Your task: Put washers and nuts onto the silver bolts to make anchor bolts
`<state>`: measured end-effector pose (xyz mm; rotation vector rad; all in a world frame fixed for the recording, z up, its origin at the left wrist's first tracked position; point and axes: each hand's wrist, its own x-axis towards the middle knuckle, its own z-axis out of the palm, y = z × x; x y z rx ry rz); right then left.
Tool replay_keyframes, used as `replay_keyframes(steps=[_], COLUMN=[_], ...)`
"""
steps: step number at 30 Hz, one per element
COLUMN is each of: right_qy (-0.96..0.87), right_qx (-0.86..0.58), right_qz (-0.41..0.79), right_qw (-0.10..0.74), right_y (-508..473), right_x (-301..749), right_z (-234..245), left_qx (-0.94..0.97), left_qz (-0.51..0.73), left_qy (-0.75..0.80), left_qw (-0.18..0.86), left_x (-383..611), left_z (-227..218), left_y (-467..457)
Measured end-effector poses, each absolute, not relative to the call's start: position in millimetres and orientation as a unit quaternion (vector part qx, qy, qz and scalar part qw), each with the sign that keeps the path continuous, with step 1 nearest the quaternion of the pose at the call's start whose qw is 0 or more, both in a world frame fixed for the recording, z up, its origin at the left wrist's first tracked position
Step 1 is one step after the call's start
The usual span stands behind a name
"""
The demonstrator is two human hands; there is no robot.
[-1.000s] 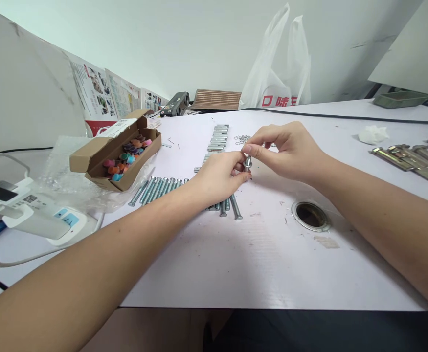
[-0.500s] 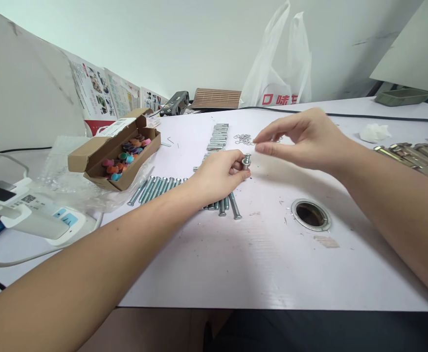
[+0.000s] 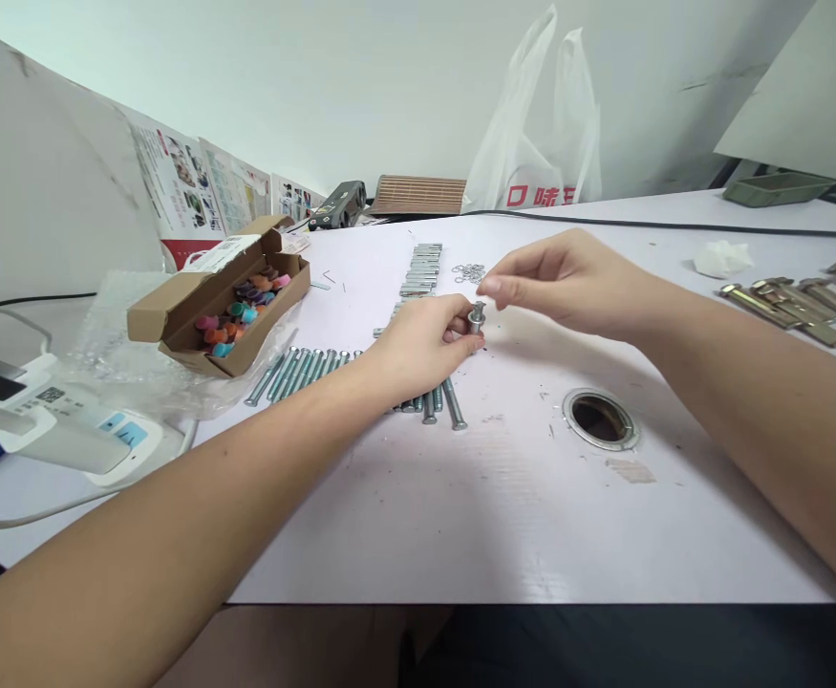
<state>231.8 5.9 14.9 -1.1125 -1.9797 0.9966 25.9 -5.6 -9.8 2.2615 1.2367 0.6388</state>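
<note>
Steel bolt (image 3: 476,316): upright over the white table (image 3: 460,497), above the row of bolts (image 3: 360,368).
Left hand (image 3: 418,346): fingers clamped round the bolt's shank (only its top shows).
Right hand (image 3: 568,282): fingertips pinched together just above the bolt's top; whether they hold anything, I cannot tell.
Washers (image 3: 469,273): small heap just behind.

Left hand (image 3: 418,344) grips upright bolt (image 3: 476,317) over the table (image 3: 460,516); right hand (image 3: 568,282) pinched just above its head, washers (image 3: 469,273) beyond, loose bolts (image 3: 303,368) beneath left wrist.
</note>
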Motion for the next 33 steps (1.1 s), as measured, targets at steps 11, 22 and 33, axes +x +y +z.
replay_keyframes(steps=[11, 22, 33], right_qy=[-0.752, -0.754, -0.761], right_qx=[-0.382, -0.491, -0.618], right_qz=[0.435, 0.325, 0.163], right_qw=[0.316, 0.291, 0.109], right_y=[9, 6, 33], right_x=[229, 226, 240], right_z=[7, 9, -12], left_qx=[0.831, 0.826, 0.817], left_qz=[0.238, 0.232, 0.231], left_qy=[0.437, 0.452, 0.458], left_qw=[0.249, 0.242, 0.262], left_x=[25, 26, 26], left_z=[-12, -10, -9], left_y=[-3, -5, -6])
